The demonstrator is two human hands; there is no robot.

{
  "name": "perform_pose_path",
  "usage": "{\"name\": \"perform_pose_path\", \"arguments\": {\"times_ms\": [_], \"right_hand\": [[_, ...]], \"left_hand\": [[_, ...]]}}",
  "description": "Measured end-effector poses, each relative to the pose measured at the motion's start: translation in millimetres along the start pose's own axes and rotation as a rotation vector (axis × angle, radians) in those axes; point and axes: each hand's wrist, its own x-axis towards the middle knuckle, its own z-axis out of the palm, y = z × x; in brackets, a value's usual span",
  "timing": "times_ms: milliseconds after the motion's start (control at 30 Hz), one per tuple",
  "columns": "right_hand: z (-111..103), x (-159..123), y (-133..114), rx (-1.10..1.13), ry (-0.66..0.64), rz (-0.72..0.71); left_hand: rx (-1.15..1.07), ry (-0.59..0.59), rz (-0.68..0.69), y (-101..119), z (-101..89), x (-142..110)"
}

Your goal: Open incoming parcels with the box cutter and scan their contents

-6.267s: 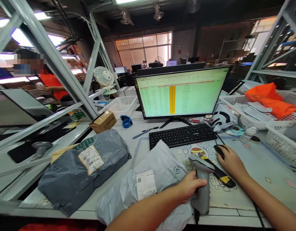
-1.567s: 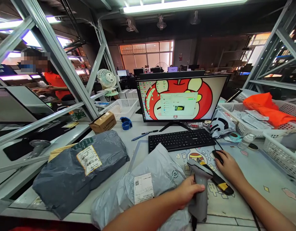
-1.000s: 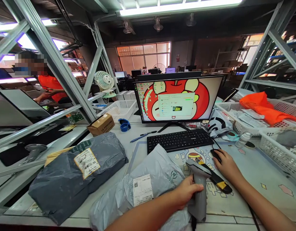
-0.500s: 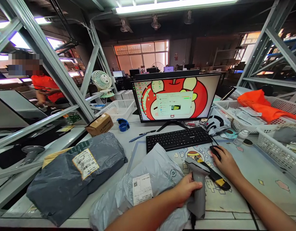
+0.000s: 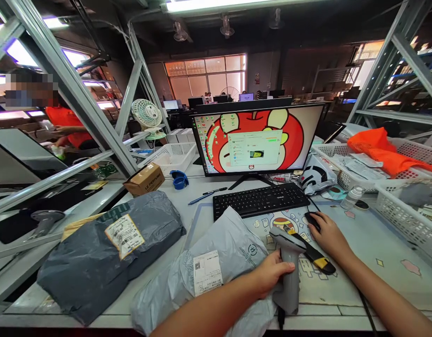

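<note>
In the head view my left hand (image 5: 272,274) is closed around the grip of a grey barcode scanner (image 5: 290,271), its thumb across the handle. That forearm lies over a light grey plastic mailer bag (image 5: 233,248) with a white label (image 5: 208,271). My right hand (image 5: 328,234) rests on a black computer mouse (image 5: 313,221), fingers curved over it. A black and yellow utility knife (image 5: 317,257) lies on the mat between the two hands, partly behind the scanner. Ahead stand a keyboard (image 5: 259,200) and a lit monitor (image 5: 254,140) with a window open.
A dark grey mailer bag (image 5: 96,267) lies at left, near a small cardboard box (image 5: 145,179) and a blue tape roll (image 5: 179,180). White baskets (image 5: 405,210) line the right side, beside a clear bottle (image 5: 351,197). Behind the left frame stands a person in orange (image 5: 66,124).
The view has shifted very slightly. My hands stay on the scanner and the mouse. At the far left, the co-worker's arms have moved.
</note>
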Motion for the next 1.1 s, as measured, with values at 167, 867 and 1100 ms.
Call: {"name": "perform_pose_path", "arguments": {"times_ms": [167,867,1100], "right_hand": [[-2.6,0.1,-2.4,-0.018,0.005,-0.006],[1.2,1.0,1.6,-0.016,0.034,-0.041],[5.0,1.6,5.2,-0.020,0.055,-0.045]], "left_hand": [[0.004,0.005,0.004,3.1,2.7,-1.6],[-0.013,-0.004,0.003,3.3,4.0,-1.4],[-0.005,0.012,-0.007,1.5,2.1,0.1]]}}
